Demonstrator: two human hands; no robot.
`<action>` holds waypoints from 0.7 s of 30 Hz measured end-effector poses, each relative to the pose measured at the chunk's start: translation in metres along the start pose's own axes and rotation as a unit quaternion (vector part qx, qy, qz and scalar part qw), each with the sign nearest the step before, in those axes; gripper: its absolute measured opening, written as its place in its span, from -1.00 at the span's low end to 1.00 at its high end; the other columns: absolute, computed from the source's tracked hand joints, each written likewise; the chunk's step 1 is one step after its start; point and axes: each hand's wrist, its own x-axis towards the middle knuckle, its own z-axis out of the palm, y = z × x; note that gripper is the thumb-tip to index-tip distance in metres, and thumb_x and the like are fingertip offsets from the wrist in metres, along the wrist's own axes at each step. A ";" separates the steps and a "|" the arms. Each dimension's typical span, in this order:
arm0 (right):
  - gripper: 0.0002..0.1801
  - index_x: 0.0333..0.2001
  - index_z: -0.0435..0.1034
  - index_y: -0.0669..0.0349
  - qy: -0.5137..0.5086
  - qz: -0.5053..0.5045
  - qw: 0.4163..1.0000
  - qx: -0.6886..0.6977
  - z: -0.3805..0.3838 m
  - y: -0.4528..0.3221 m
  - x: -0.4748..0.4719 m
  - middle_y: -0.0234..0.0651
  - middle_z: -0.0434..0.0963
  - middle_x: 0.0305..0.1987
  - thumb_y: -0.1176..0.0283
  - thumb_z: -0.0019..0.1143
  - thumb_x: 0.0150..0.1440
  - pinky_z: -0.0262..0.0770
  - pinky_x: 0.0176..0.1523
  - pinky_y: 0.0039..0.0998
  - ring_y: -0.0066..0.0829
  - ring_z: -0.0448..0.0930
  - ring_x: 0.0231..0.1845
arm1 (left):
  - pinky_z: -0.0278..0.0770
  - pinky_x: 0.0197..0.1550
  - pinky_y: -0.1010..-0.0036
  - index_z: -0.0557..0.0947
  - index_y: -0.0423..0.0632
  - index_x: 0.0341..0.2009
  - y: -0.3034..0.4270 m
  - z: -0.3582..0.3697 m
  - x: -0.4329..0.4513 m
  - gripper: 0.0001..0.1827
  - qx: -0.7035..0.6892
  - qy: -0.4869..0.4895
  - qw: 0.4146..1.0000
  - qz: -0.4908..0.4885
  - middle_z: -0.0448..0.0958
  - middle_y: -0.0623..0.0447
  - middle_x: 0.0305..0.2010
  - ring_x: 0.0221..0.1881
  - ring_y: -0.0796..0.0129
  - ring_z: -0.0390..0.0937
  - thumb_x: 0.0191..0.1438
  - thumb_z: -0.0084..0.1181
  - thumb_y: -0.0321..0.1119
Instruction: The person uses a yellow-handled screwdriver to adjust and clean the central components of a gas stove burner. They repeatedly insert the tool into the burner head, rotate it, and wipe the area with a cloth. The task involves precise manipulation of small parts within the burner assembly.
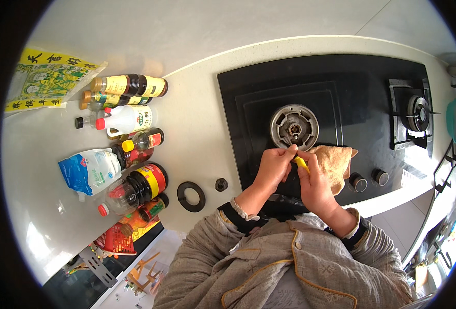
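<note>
Both hands meet at the near edge of a bare gas burner base (294,127) set in a black glass cooktop (251,96). My right hand (316,183) grips a yellow-handled tool (302,164); its tip is hidden by the fingers. My left hand (272,170) has its thumb and index finger pinched together at the tool's front end; whether they hold the tool or some small part cannot be told. A tan cloth (334,166) lies on the glass beside my right hand. A black burner ring (191,196) and a small dark burner cap (221,184) rest on the counter at the left.
Sauce and vinegar bottles (145,117) and a blue-and-white bag (92,170) line the counter's left side, with a red plastic basket (116,241) nearby. A second burner (419,113) with its pan support is at the right. Two control knobs (358,182) stand near the cooktop's front edge.
</note>
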 end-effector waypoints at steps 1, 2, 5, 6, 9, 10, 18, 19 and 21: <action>-0.61 0.24 0.20 0.18 -0.002 0.002 1.000 0.005 0.001 0.001 -0.001 0.13 0.56 -0.23 0.55 -0.12 0.34 0.52 -0.19 -0.10 0.20 0.62 -0.21 | 0.05 -0.74 0.59 0.63 -0.18 -0.49 0.001 0.001 -0.003 -0.53 -0.002 0.002 1.000 -0.004 0.30 0.21 -0.78 -0.79 0.61 0.16 0.31 0.14 -0.04; -0.60 0.24 0.19 0.19 -0.005 0.005 1.000 0.010 0.001 0.002 -0.002 0.14 0.56 -0.20 0.55 -0.13 0.34 0.52 -0.17 -0.10 0.20 0.61 -0.19 | 0.06 -0.74 0.59 0.62 -0.18 -0.49 0.003 0.002 -0.005 -0.52 -0.004 0.005 1.000 -0.008 0.30 0.21 -0.78 -0.80 0.61 0.16 0.31 0.14 -0.03; -0.61 0.24 0.17 0.22 -0.009 0.030 0.999 0.023 0.004 -0.003 0.002 0.16 0.54 -0.16 0.55 -0.14 0.34 0.52 -0.14 -0.10 0.20 0.61 -0.17 | 0.05 -0.74 0.60 0.63 -0.18 -0.49 0.003 -0.003 0.001 -0.52 0.017 0.004 1.000 0.015 0.29 0.21 -0.78 -0.79 0.61 0.16 0.31 0.15 -0.02; -0.61 0.23 0.16 0.23 -0.008 0.040 0.999 0.028 0.005 -0.005 0.004 0.16 0.54 -0.16 0.55 -0.14 0.34 0.52 -0.13 -0.09 0.20 0.61 -0.16 | 0.05 -0.74 0.60 0.63 -0.17 -0.49 0.003 -0.004 0.002 -0.52 0.016 0.005 1.000 0.016 0.29 0.22 -0.78 -0.79 0.61 0.16 0.30 0.15 -0.02; -0.62 0.22 0.17 0.23 -0.026 0.078 0.996 0.042 0.005 -0.005 0.002 0.16 0.54 -0.17 0.55 -0.14 0.34 0.52 -0.14 -0.10 0.18 0.61 -0.18 | 0.05 -0.74 0.59 0.63 -0.17 -0.49 0.003 -0.005 0.001 -0.52 0.008 0.006 1.000 0.013 0.29 0.22 -0.78 -0.79 0.60 0.15 0.30 0.16 -0.01; -0.62 0.22 0.17 0.23 -0.022 0.075 0.996 0.044 0.006 -0.001 0.001 0.16 0.54 -0.18 0.55 -0.14 0.34 0.52 -0.14 -0.11 0.16 0.62 -0.19 | 0.04 -0.74 0.59 0.63 -0.16 -0.50 0.003 -0.002 -0.003 -0.52 0.003 0.003 1.000 0.007 0.29 0.22 -0.78 -0.79 0.60 0.15 0.30 0.16 -0.01; -0.63 0.23 0.18 0.22 -0.021 0.112 0.990 0.082 0.009 0.002 -0.003 -0.03 0.54 -0.32 0.53 -0.13 0.36 0.48 -0.26 -0.27 -0.17 0.60 -0.35 | 0.04 -0.74 0.61 0.63 -0.15 -0.46 0.002 -0.005 -0.002 -0.53 0.002 -0.003 1.000 -0.002 0.29 0.22 -0.77 -0.79 0.61 0.16 0.31 0.14 0.00; -0.63 0.23 0.18 0.21 -0.028 0.111 0.990 0.085 0.006 0.003 -0.005 -0.06 0.53 -0.33 0.53 -0.13 0.36 0.47 -0.27 -0.29 -0.20 0.59 -0.37 | 0.04 -0.74 0.60 0.62 -0.16 -0.46 0.001 -0.004 -0.005 -0.52 -0.005 -0.011 1.000 -0.017 0.29 0.22 -0.77 -0.79 0.62 0.16 0.31 0.14 0.00; -0.64 0.22 0.23 0.22 -0.053 0.138 0.986 0.078 -0.007 -0.003 -0.002 -0.12 0.53 -0.36 0.52 -0.09 0.36 0.45 -0.29 -0.34 -0.30 0.56 -0.40 | 0.05 -0.74 0.60 0.62 -0.16 -0.46 -0.004 -0.003 -0.004 -0.50 -0.005 -0.024 1.000 -0.005 0.30 0.22 -0.77 -0.79 0.61 0.16 0.33 0.10 0.02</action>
